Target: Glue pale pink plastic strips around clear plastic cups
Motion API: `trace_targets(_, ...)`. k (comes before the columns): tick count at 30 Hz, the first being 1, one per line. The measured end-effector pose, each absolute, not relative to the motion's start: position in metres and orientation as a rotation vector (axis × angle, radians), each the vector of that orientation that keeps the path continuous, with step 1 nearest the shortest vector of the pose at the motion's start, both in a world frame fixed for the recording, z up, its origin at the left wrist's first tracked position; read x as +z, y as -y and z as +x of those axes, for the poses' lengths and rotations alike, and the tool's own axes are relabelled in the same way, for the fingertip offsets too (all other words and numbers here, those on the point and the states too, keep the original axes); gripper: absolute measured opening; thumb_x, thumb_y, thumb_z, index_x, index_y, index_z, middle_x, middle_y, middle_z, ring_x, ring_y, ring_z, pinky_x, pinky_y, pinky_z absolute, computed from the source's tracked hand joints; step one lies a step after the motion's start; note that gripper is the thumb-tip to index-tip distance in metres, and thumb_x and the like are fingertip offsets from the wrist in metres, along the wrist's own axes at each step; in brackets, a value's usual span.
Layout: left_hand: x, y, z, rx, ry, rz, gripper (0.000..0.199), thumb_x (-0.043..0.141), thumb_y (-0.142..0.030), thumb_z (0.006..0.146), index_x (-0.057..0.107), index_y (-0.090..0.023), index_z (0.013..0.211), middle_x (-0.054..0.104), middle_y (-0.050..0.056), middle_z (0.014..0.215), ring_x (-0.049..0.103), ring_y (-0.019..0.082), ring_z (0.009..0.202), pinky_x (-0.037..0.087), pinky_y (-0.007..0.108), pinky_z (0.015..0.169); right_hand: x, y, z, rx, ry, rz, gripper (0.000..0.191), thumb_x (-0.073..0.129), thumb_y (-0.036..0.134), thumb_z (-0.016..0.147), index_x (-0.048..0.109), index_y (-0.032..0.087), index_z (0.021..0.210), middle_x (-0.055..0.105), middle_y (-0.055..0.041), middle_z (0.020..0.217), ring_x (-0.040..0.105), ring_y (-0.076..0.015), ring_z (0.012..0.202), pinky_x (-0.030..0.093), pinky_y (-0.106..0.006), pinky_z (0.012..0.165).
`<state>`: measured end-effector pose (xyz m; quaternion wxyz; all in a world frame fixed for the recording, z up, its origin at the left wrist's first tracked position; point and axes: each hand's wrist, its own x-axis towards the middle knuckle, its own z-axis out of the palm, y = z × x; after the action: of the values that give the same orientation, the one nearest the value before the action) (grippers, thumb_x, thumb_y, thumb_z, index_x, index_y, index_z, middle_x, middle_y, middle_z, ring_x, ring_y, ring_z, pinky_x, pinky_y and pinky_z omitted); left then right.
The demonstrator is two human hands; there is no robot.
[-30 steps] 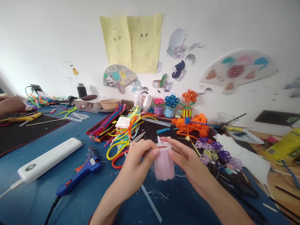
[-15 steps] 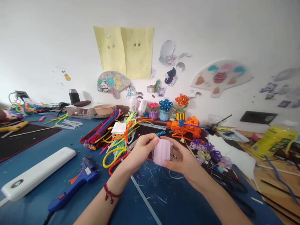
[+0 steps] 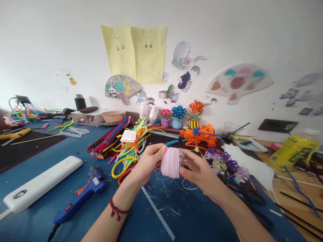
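The blue bench (image 3: 141, 222) spreads wide below us, a blue glue gun (image 3: 80, 198) lying on its left side. Above it, the left hand (image 3: 151, 159) grips one side of the pale pink wrapped cup (image 3: 171, 163) and the right hand (image 3: 198, 166) the other (clear plastic shows there). A dark red bracelet (image 3: 122, 211) circles the left wrist.

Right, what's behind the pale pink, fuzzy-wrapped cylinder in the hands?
Beyond the cylinder, a small oblong teal object with white markings shows; whatever lies directly behind the cylinder is covered.
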<state>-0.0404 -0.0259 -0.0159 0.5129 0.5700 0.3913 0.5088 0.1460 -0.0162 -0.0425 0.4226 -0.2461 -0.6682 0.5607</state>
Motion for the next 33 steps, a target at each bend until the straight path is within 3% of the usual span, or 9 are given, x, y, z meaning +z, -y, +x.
trace_targets(9, -0.017, 0.028, -0.038, 1.265, -0.978, 1.441, 0.044, 0.057, -0.052, 0.084, 0.041, -0.018, 0.062, 0.032, -0.007, 0.059, 0.025, 0.007, 0.052, 0.021, 0.020, 0.046, -0.040, 0.023, 0.143, 1.276, 1.785, -0.668, 0.055, 0.082, 0.033, 0.074, 0.058, 0.025, 0.122, 0.067, -0.0044, 0.108, 0.065, -0.0220, 0.098, 0.054, -0.034, 0.087)
trace_targets(13, -0.017, 0.028, -0.040, 1.276, -1.004, 1.530, 0.041, 0.054, -0.050, 0.087, 0.047, -0.017, 0.064, 0.036, -0.005, 0.061, 0.032, 0.008, 0.054, 0.025, 0.021, 0.049, -0.041, 0.019, 0.146, 1.001, 1.907, -0.738, 0.051, 0.084, 0.032, 0.070, 0.062, 0.023, 0.115, 0.068, -0.0038, 0.101, 0.065, -0.0219, 0.090, 0.053, -0.032, 0.080)
trace_targets(16, -0.017, 0.026, -0.044, 1.283, -1.016, 1.624, 0.038, 0.054, -0.049, 0.087, 0.055, -0.016, 0.068, 0.043, -0.004, 0.062, 0.038, 0.010, 0.056, 0.029, 0.022, 0.050, -0.041, 0.014, 0.150, 0.874, 1.996, -0.762, 0.056, 0.084, 0.033, 0.070, 0.060, 0.025, 0.120, 0.065, -0.0041, 0.108, 0.063, -0.0221, 0.095, 0.052, -0.032, 0.083)
trace_targets(19, -0.016, 0.024, -0.047, 1.292, -1.022, 1.730, 0.033, 0.056, -0.043, 0.086, 0.063, -0.014, 0.072, 0.050, -0.002, 0.062, 0.042, 0.011, 0.057, 0.032, 0.023, 0.053, -0.042, 0.010, 0.154, 1.007, 2.025, -0.672, 0.069, 0.084, 0.037, 0.071, 0.053, 0.029, 0.132, 0.057, -0.0056, 0.127, 0.060, -0.0243, 0.110, 0.050, -0.034, 0.094)
trace_targets(21, -0.015, 0.023, -0.049, 1.303, -1.023, 1.788, 0.028, 0.057, -0.038, 0.086, 0.066, -0.014, 0.074, 0.054, -0.001, 0.064, 0.045, 0.012, 0.059, 0.034, 0.024, 0.056, -0.044, 0.007, 0.155, 1.086, 1.983, -0.621, 0.067, 0.083, 0.039, 0.073, 0.053, 0.029, 0.133, 0.054, -0.0066, 0.130, 0.059, -0.0247, 0.113, 0.050, -0.035, 0.096)
trace_targets(27, -0.016, 0.022, -0.050, 1.329, -1.016, 1.858, 0.026, 0.049, -0.028, 0.090, 0.071, -0.016, 0.081, 0.068, 0.004, 0.077, 0.056, 0.017, 0.073, 0.041, 0.026, 0.068, -0.050, -0.003, 0.158, 1.085, 1.751, -0.642, 0.024, 0.079, 0.037, 0.077, 0.071, 0.023, 0.095, 0.063, -0.0043, 0.094, 0.063, -0.0184, 0.083, 0.053, -0.031, 0.077)
trace_targets(30, -0.017, 0.022, -0.048, 1.347, -1.010, 1.838, 0.028, 0.046, -0.027, 0.091, 0.072, -0.018, 0.093, 0.071, 0.006, 0.090, 0.059, 0.017, 0.077, 0.043, 0.026, 0.069, -0.049, -0.009, 0.161, 1.040, 1.714, -0.638, 0.022, 0.079, 0.042, 0.075, 0.070, 0.023, 0.081, 0.060, -0.0029, 0.084, 0.059, -0.0189, 0.080, 0.051, -0.030, 0.072)
trace_targets(33, -0.017, 0.020, -0.047, 1.411, -1.046, 1.772, 0.024, 0.049, -0.025, 0.088, 0.070, -0.018, 0.098, 0.070, 0.006, 0.092, 0.056, 0.015, 0.069, 0.041, 0.024, 0.062, -0.046, -0.012, 0.165, 1.018, 1.689, -0.660, 0.029, 0.077, 0.049, 0.075, 0.067, 0.021, 0.078, 0.057, -0.0027, 0.081, 0.056, -0.0192, 0.077, 0.049, -0.030, 0.069)
